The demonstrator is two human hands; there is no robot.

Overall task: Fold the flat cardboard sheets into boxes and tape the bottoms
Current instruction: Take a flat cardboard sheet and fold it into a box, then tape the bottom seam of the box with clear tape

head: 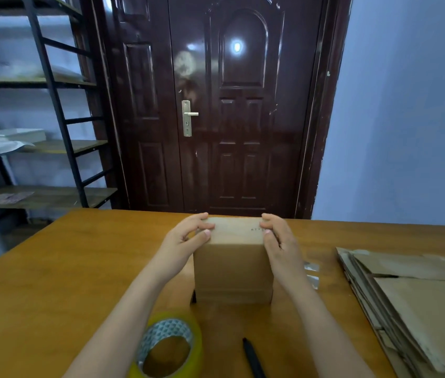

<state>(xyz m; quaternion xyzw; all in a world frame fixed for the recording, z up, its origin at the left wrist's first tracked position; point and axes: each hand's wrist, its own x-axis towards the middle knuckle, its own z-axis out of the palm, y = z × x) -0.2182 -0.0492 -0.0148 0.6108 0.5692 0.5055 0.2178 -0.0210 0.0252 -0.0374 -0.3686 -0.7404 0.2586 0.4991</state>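
behind the orange tabletop (52, 268) a dark door (215, 105) is standing closed. both hands are gripping the upright cardboard box (232, 271) mid-tabletop, left hand (185, 238) and right hand (278, 241) curling over its top corners. flat sheets (412, 304) are lying right; tape roll (169, 347) and pen (252, 358) near.

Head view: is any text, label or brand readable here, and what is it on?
Cardboard box: a short line of small dark letters on its top face beside the right hand, too small and blurred to read.
Tape roll, pen, flat cardboard sheets: no text visible.
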